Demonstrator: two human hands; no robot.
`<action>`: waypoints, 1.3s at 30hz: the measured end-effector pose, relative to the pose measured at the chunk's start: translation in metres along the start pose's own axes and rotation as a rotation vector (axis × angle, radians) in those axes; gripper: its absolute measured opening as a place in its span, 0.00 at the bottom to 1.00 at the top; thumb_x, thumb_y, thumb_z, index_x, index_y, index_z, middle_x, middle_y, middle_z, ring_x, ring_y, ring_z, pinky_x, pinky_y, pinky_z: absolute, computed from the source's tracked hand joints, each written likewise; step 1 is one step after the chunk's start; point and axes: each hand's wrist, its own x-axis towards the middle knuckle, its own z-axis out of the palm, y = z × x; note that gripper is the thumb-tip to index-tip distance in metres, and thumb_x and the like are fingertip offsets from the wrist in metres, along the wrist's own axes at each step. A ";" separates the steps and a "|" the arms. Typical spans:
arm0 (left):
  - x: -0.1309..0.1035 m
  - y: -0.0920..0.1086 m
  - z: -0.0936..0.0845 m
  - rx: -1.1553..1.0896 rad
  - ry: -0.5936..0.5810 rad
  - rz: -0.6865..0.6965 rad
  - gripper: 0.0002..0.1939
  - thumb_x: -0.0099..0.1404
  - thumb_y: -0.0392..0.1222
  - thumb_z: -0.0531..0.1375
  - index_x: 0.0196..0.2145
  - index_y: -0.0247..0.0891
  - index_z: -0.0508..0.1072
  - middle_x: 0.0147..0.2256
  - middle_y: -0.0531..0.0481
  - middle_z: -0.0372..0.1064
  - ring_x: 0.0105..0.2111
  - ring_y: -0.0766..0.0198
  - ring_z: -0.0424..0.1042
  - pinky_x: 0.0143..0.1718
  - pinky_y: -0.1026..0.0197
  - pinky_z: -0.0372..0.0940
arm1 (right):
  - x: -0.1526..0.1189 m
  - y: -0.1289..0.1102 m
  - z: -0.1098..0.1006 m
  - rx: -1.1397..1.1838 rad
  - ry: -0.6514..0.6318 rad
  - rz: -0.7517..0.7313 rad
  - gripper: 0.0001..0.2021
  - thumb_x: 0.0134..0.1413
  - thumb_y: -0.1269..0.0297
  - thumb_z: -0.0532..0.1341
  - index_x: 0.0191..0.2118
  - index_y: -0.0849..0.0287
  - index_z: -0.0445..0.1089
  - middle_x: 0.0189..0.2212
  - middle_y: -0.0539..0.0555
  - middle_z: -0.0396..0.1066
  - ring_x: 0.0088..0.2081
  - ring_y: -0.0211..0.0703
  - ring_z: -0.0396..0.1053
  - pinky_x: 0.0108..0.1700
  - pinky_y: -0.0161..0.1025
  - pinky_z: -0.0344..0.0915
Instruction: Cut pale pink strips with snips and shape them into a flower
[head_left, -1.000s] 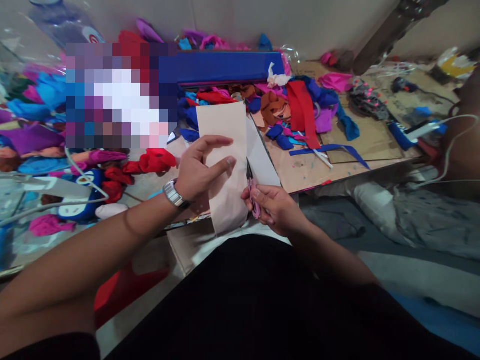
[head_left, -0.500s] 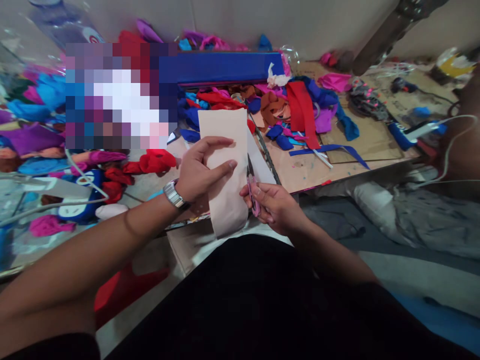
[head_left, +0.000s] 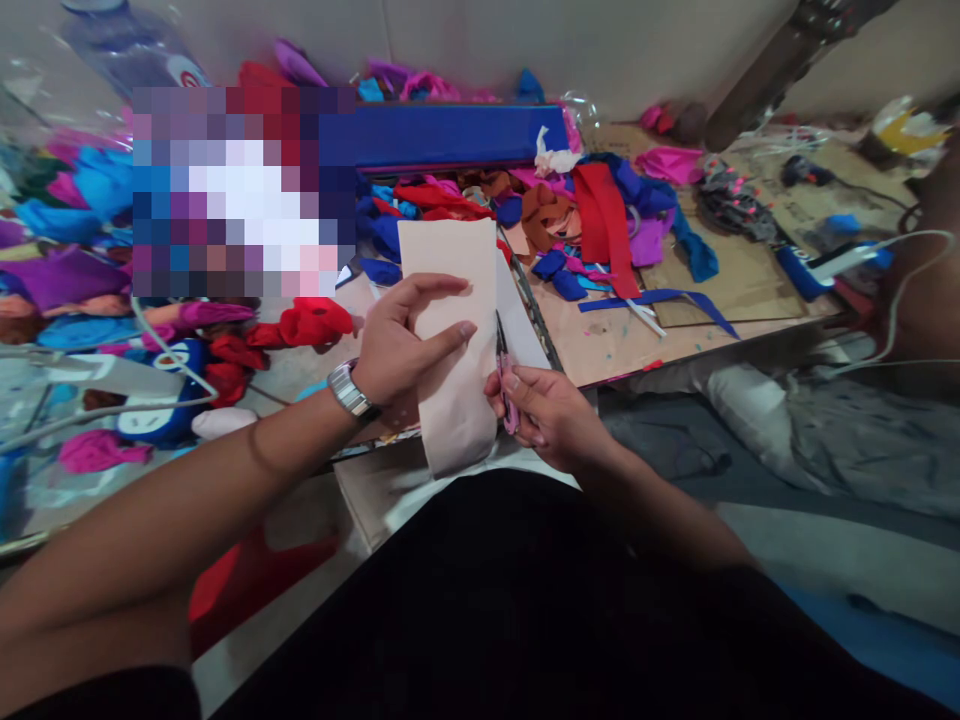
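Note:
A long pale cream strip, paper or cloth, lies over the table's front edge, its lower end bending down near my lap. My left hand rests on it with thumb and forefinger spread apart, a metal-banded watch on the wrist. My right hand grips a pair of small scissors by the pink handles. Their dark blades point away from me along the strip's right edge; I cannot tell whether they are cutting into it. Beneath the strip, a white sheet shows on the right.
Coloured scraps lie around: a red strip, a blue ribbon, brown and purple pieces. Behind them is a long blue box. A corded device lies right, another left. Part of the left background is pixelated.
The cream strip and my right hand with the scissors have shifted very slightly to the right. My left hand stays almost in the same place on the strip.

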 end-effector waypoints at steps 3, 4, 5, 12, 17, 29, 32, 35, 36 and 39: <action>0.000 -0.001 0.000 -0.013 0.001 0.007 0.25 0.59 0.56 0.75 0.49 0.43 0.78 0.50 0.45 0.80 0.52 0.54 0.79 0.60 0.49 0.74 | -0.001 0.001 -0.001 -0.002 0.001 0.006 0.18 0.59 0.48 0.72 0.39 0.61 0.76 0.27 0.45 0.71 0.14 0.22 0.50 0.15 0.29 0.43; 0.000 -0.001 0.000 -0.015 0.005 0.006 0.25 0.59 0.56 0.75 0.49 0.43 0.78 0.50 0.45 0.80 0.52 0.54 0.79 0.60 0.49 0.74 | -0.001 0.002 -0.001 -0.005 -0.003 0.011 0.18 0.60 0.48 0.71 0.40 0.61 0.76 0.27 0.45 0.71 0.14 0.22 0.49 0.15 0.29 0.43; 0.000 -0.001 0.000 -0.017 0.014 0.004 0.24 0.60 0.57 0.74 0.49 0.43 0.78 0.50 0.45 0.80 0.52 0.54 0.79 0.59 0.49 0.74 | -0.001 0.002 -0.001 -0.008 -0.007 0.014 0.18 0.61 0.48 0.70 0.41 0.61 0.77 0.27 0.45 0.71 0.14 0.22 0.49 0.15 0.29 0.43; -0.002 -0.002 0.000 -0.027 0.071 -0.004 0.17 0.61 0.50 0.74 0.45 0.43 0.81 0.46 0.48 0.81 0.48 0.58 0.80 0.55 0.53 0.76 | -0.002 -0.003 0.000 -0.017 -0.018 0.017 0.19 0.61 0.48 0.70 0.42 0.62 0.78 0.28 0.46 0.71 0.14 0.21 0.50 0.14 0.29 0.41; -0.002 -0.003 0.000 -0.063 0.046 0.032 0.16 0.61 0.47 0.75 0.45 0.43 0.81 0.45 0.49 0.81 0.46 0.59 0.80 0.53 0.55 0.76 | 0.000 -0.005 0.001 -0.012 -0.023 0.003 0.19 0.60 0.48 0.71 0.42 0.62 0.78 0.28 0.45 0.71 0.13 0.21 0.50 0.14 0.28 0.42; 0.000 0.000 0.003 -0.110 0.069 0.008 0.14 0.58 0.48 0.76 0.38 0.42 0.79 0.38 0.50 0.80 0.39 0.62 0.80 0.47 0.57 0.76 | 0.002 -0.005 0.004 0.013 -0.018 -0.014 0.18 0.60 0.49 0.71 0.41 0.61 0.77 0.28 0.45 0.71 0.13 0.22 0.50 0.13 0.28 0.47; 0.000 0.000 0.004 -0.131 0.061 0.013 0.14 0.59 0.47 0.76 0.38 0.42 0.78 0.38 0.50 0.80 0.39 0.62 0.79 0.47 0.57 0.75 | 0.003 -0.004 0.004 0.011 -0.012 -0.020 0.18 0.59 0.48 0.72 0.40 0.62 0.77 0.28 0.45 0.71 0.13 0.22 0.51 0.13 0.28 0.46; 0.000 -0.001 0.003 -0.118 0.055 0.010 0.14 0.59 0.48 0.75 0.38 0.43 0.78 0.38 0.51 0.80 0.40 0.61 0.79 0.47 0.56 0.76 | 0.003 -0.003 0.004 0.025 -0.010 -0.019 0.18 0.58 0.49 0.72 0.40 0.62 0.78 0.27 0.45 0.71 0.13 0.22 0.51 0.14 0.28 0.44; 0.000 -0.001 0.003 -0.108 0.056 0.009 0.14 0.60 0.48 0.75 0.38 0.43 0.79 0.38 0.50 0.80 0.40 0.61 0.79 0.47 0.55 0.76 | 0.003 -0.003 0.004 0.028 -0.010 -0.016 0.18 0.58 0.49 0.73 0.39 0.62 0.77 0.27 0.45 0.70 0.13 0.21 0.51 0.14 0.28 0.44; 0.000 -0.003 0.001 -0.093 0.061 0.018 0.12 0.61 0.49 0.74 0.38 0.43 0.79 0.38 0.50 0.79 0.40 0.61 0.79 0.48 0.55 0.75 | 0.003 -0.002 0.004 0.019 -0.016 -0.009 0.18 0.58 0.49 0.73 0.39 0.62 0.77 0.27 0.45 0.71 0.13 0.22 0.51 0.14 0.28 0.44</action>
